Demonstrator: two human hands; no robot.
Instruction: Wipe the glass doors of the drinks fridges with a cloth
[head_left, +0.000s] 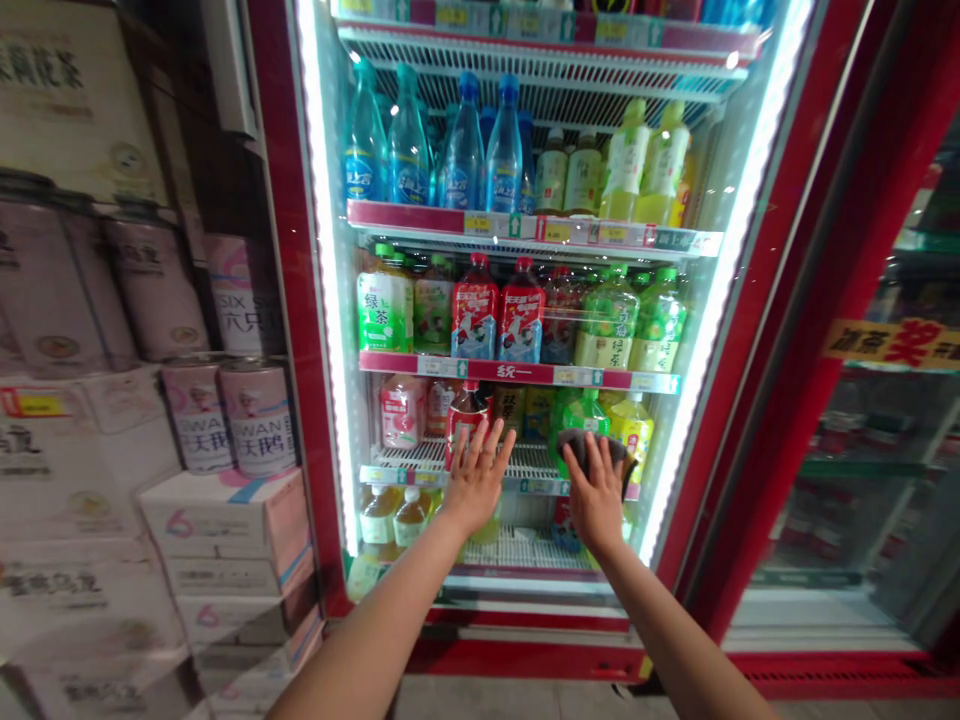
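My left hand [476, 478] is raised in front of the lit drinks fridge, fingers spread and palm forward, holding nothing. It appears to rest flat on the glass door [536, 430], before a dark red-labelled bottle [466, 405] on the shelf behind. Further right, my right hand [598, 495] presses a dark grey cloth [615, 452] against the same glass, its fingers stretched over the cloth. Behind the cloth stands a green bottle [589, 408], partly covered by it, with a yellow bottle [634, 425] beside it.
Shelves hold blue bottles [461, 150], red-labelled bottles [521, 315] and green tea bottles [384, 305]. A red frame [289, 260] surrounds the fridge. Stacked cartons [217, 530] and tins [259, 415] stand close on the left. Another red-framed fridge [787, 430] is on the right.
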